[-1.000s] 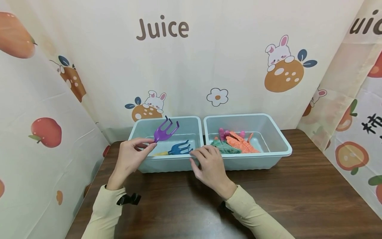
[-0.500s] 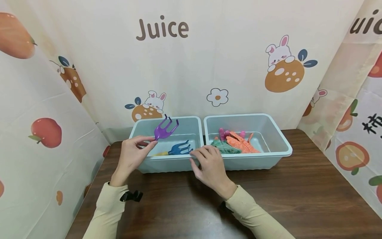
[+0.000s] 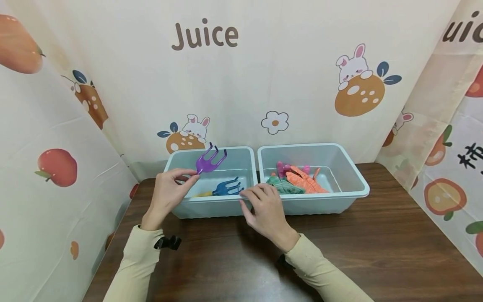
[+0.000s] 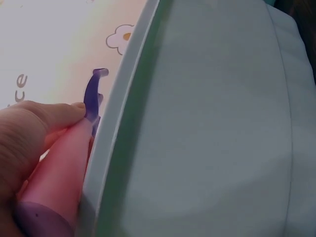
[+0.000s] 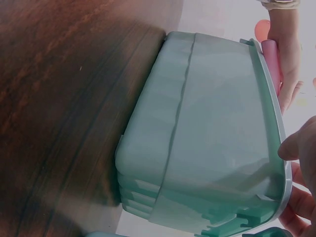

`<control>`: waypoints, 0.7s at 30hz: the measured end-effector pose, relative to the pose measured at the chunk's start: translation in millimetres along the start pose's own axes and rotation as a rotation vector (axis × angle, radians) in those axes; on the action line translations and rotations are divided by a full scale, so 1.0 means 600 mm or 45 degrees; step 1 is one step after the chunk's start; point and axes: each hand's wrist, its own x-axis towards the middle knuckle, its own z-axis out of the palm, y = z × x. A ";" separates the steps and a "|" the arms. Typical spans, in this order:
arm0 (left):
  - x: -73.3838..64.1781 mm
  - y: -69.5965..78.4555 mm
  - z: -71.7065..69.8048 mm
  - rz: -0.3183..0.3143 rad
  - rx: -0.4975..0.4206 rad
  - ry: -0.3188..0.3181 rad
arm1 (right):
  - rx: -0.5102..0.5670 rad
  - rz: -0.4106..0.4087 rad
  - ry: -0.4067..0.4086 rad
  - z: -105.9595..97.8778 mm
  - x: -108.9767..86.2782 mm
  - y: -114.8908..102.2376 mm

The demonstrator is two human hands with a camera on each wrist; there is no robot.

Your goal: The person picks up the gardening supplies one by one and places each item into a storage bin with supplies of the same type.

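My left hand (image 3: 167,191) pinches a toy hand rake by its pink handle (image 4: 59,173), above the front rim of the left plastic bin (image 3: 211,208). The purple rake head (image 3: 208,162) points up and away over the bin. Inside that bin lies a blue toy rake (image 3: 226,187) with a yellow handle. At the bin's front right corner my right hand (image 3: 266,209) holds the rim, thumb outside and fingers over the edge. In the right wrist view, the thumb (image 5: 291,145) lies against the rim.
The right bin (image 3: 324,203), also pale blue-green, stands close beside the left one. It holds an orange soft toy (image 3: 303,182), a green one (image 3: 284,185) and something pink (image 3: 281,168). Both stand on a brown wooden table (image 3: 358,247), before a printed curtain (image 3: 241,84).
My left hand has risen slightly and shifted a little to the right, carrying the purple rake. The right hand stays at the bin's corner.
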 end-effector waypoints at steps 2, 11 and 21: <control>0.002 0.001 0.000 0.015 0.000 0.008 | 0.000 -0.003 0.005 0.001 -0.001 0.000; 0.010 0.000 0.003 0.035 -0.025 0.049 | -0.008 -0.011 0.014 0.002 -0.002 0.000; 0.016 0.003 0.008 0.023 -0.051 0.061 | -0.005 -0.008 0.017 0.001 -0.001 0.001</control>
